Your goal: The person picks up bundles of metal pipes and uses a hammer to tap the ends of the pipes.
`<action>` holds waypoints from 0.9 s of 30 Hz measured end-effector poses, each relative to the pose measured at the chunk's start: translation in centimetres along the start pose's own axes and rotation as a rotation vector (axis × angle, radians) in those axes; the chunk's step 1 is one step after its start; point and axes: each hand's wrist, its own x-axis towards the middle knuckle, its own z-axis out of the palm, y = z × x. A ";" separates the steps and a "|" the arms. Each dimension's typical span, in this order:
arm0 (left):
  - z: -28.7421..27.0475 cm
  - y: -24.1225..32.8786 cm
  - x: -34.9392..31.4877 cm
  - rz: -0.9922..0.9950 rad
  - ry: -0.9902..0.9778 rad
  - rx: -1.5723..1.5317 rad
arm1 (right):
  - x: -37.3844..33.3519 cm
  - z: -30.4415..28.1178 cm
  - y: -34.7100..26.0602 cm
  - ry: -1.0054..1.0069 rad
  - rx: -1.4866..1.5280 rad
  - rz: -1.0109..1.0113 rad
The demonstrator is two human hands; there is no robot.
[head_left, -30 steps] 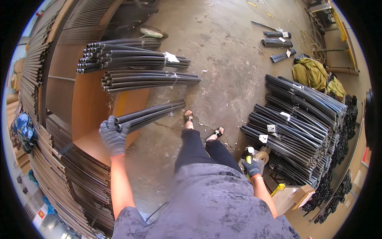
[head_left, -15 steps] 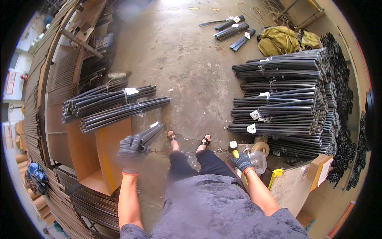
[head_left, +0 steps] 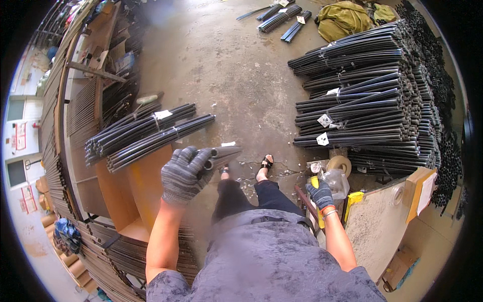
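Left hand (head_left: 184,176) held pipes (head_left: 226,153), right hand (head_left: 320,194) held a yellow tool (head_left: 315,181)

I saw both hands in grey gloves. The left hand was curled round a small bunch of dark pipes. Their open ends showed right by the fingers, and the rest pointed off to the right, over the floor (head_left: 241,95). The pipes looked a bit blurry, with a white tag (head_left: 228,144) at their edge.

The right hand was wrapped round the yellow tool. I could not tell what kind it was. A clear bag (head_left: 336,185) and a roll of tape (head_left: 347,163) were near it.

On the left, a pile (head_left: 163,133) of more pipes lay by a brown box (head_left: 118,194). On the right was a big stack (head_left: 352,108). A green cloth (head_left: 343,21) lay near its far end.
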 end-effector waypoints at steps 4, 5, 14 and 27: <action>1.8 0.9 2.5 0.114 -0.096 -0.030 | 1.2 2.1 3.2 0.089 -0.059 -0.089; 2.5 1.2 2.7 0.126 -0.129 -0.027 | 0.6 2.3 2.2 0.119 -0.105 -0.108; 9.0 1.5 1.9 0.160 -0.137 -0.314 | -6.0 -0.8 -18.2 0.284 0.303 -0.572; 14.8 -1.2 -3.0 -0.460 -0.387 -2.176 | -8.9 8.0 -18.6 0.235 -0.151 -0.471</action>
